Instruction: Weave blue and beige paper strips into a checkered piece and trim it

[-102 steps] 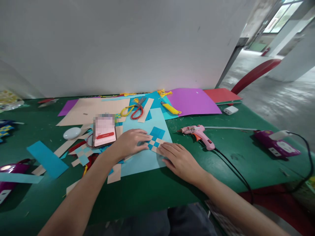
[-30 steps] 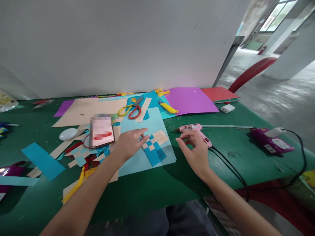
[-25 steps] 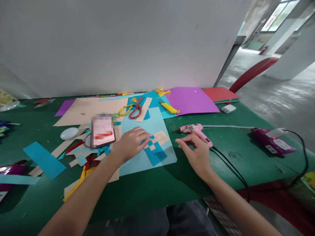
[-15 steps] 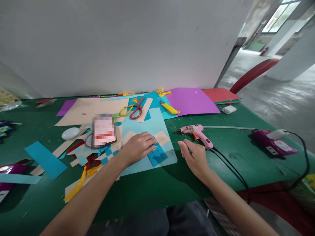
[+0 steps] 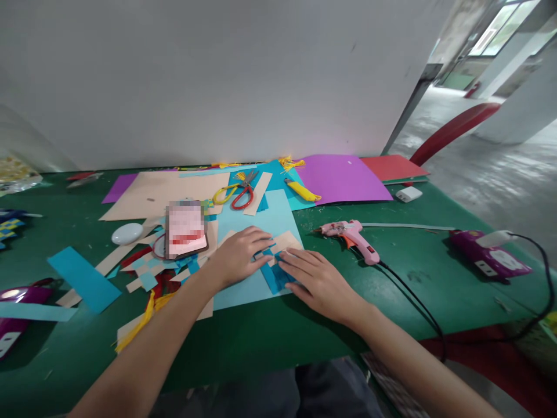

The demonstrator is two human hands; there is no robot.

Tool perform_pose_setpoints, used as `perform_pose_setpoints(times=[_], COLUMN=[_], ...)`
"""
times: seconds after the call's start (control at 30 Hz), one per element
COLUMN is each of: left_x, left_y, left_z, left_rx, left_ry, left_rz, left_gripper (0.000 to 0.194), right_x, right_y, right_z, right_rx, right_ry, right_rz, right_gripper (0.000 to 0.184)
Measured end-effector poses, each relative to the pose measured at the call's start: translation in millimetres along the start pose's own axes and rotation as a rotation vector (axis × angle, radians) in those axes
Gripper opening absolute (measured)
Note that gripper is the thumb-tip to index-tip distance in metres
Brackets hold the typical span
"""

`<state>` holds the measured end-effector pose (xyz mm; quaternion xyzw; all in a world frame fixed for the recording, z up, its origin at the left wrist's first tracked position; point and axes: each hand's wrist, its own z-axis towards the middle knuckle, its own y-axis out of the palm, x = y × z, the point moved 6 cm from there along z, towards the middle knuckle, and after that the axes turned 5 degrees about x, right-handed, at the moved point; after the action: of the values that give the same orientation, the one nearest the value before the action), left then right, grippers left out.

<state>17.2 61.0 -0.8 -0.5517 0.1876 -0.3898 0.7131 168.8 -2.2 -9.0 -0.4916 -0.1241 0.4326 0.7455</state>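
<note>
A small woven piece of tan and blue paper strips (image 5: 285, 241) lies on a light blue sheet (image 5: 261, 216) on the green table (image 5: 391, 290). My left hand (image 5: 239, 256) rests on the piece's left part, fingertips pressing it down. From the right, my right hand (image 5: 314, 280) lies flat with its fingers stretched over the piece's near blue strips. Neither hand grips anything. Most of the weave is hidden under the fingers. A pink glue gun (image 5: 353, 235) lies just right of my right hand, untouched.
Left of the sheet are a phone (image 5: 185, 229), loose strips, another woven patch (image 5: 148, 273), a white oval object (image 5: 127, 233) and a yellow tassel (image 5: 134, 322). Scissors (image 5: 239, 194), a yellow knife (image 5: 302, 190), purple (image 5: 342, 177) and red sheets (image 5: 391, 167) lie behind. A purple power strip (image 5: 491, 255) sits right.
My right hand has come back from beside the glue gun and now lies flat on the woven piece. My left hand stayed on the piece, which shifted slightly.
</note>
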Motion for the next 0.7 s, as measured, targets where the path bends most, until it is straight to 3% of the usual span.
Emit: perform_pose_setpoints(times=[0.4, 0.7], left_x=[2.4, 16.7], left_y=[1.0, -0.7], left_z=[-0.6, 0.4], left_rx=[-0.061, -0.009], left_ry=[0.030, 0.126], left_rz=[0.005, -0.034], left_gripper=[0.037, 0.027], right_x=[-2.7, 8.8], right_y=[8.8, 1.9], right_z=[-4.7, -5.6], right_rx=[-0.048, 0.001], right_ry=[-0.051, -0.008], right_rz=[-0.023, 0.013], right_gripper=[0.035, 0.036])
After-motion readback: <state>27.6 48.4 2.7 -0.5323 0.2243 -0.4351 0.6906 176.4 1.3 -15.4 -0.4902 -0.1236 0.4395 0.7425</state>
